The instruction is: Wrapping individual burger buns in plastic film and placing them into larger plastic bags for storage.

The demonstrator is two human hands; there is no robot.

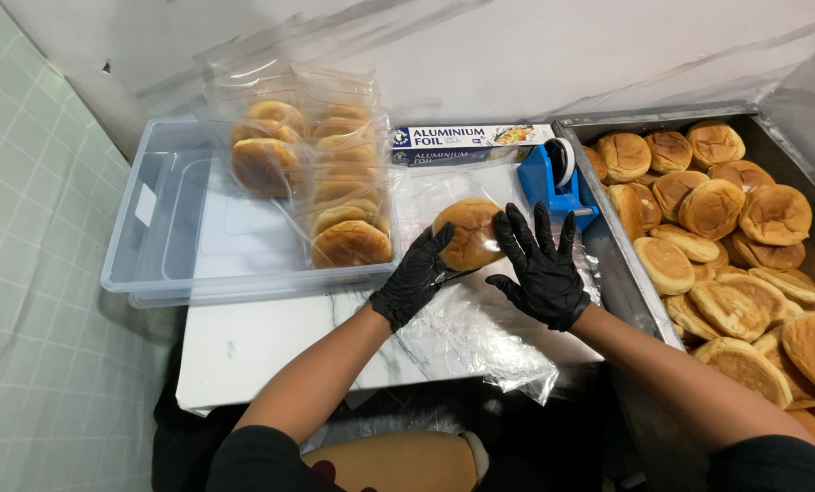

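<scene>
Far to the left of my hands stands a clear plastic bin [166,228], and inside it the bagged buns [321,178] lean in a row, already wrapped. My left hand [414,275], in a black glove, has its fingers bent against the near-left edge of a single bun [468,233]; it touches and steadies it, but I cannot say that it really clamps it. The bun lies just ahead of both palms, on a pile of clear bags [480,319] spread over the white table [243,351]. It is round, golden brown, smooth and a little shiny on top, and it looks soft.

My right hand [540,269] is open, fingers spread, holding nothing, just beside the bun on its right. Behind this hand are a blue tape dispenser [553,182] and a foil box [466,143]. Further right, a metal tray [621,273] is full of bare buns [735,264].

I judge that the risk is here: the film is slippery, so the bun may slide, and a hard press from the fingers could dent the crust.
</scene>
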